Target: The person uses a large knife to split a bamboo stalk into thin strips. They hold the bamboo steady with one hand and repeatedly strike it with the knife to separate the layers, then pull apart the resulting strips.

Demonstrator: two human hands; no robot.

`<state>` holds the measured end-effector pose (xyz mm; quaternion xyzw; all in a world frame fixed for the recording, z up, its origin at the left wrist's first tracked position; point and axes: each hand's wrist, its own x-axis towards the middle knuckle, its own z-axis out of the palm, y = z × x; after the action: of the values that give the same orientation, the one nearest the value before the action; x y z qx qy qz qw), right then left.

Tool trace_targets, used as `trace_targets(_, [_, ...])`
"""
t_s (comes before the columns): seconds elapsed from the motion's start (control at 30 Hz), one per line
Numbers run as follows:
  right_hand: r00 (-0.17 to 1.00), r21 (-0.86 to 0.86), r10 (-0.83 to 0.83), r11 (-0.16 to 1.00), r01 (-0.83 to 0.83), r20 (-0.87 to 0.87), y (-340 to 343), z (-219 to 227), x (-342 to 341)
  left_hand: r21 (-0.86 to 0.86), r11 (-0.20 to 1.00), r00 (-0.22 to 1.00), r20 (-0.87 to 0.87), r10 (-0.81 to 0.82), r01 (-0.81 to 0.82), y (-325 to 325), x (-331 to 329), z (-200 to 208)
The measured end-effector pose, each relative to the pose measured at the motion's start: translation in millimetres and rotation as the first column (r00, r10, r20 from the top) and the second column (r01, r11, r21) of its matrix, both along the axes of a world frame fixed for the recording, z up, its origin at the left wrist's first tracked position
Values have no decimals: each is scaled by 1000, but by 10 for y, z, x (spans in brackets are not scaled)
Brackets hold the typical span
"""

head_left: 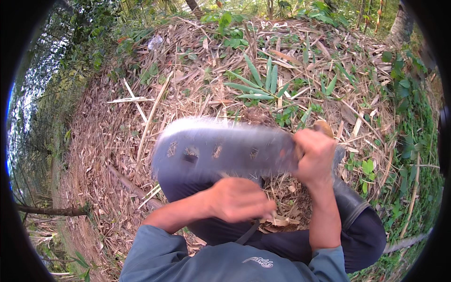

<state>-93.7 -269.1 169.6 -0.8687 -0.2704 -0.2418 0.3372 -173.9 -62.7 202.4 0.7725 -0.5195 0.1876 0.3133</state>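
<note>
My right hand [314, 152] is wrapped round the handle of a big, broad-bladed cleaver [235, 146]. The wooden handle end [323, 128] sticks out above my fist. Its dark blade, smeared by motion, points left across my body and has several holes along it. Below the blade, my left hand [239, 199] is closed, with a small pale tip showing by its fingers. What that hand grips is too small and blurred to name. The blade covers part of my bent leg [178, 188] in dark trousers.
Dry leaves and split pale strips [154, 113] litter the ground. A green leafy sprig [263, 82] lies ahead. A dark boot [347, 202] is on my right. A thin branch [51, 210] reaches in at the left, and green plants [413, 141] grow along the right.
</note>
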Motion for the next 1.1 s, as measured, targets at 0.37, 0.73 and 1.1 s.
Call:
trace_targets(0.37, [975, 241, 217, 945, -223, 51, 67, -48, -44, -109, 888, 332, -942, 52, -448, 397, 215, -179])
trace_targets(0.73, [964, 126, 232, 961, -247, 128, 174, 54, -186, -16, 936, 910, -239, 339, -353, 298, 313, -224])
trace_targets(1.1, [959, 89, 259, 959, -269, 112, 172, 78, -194, -120, 934, 919, -257, 299, -337, 236, 290, -132])
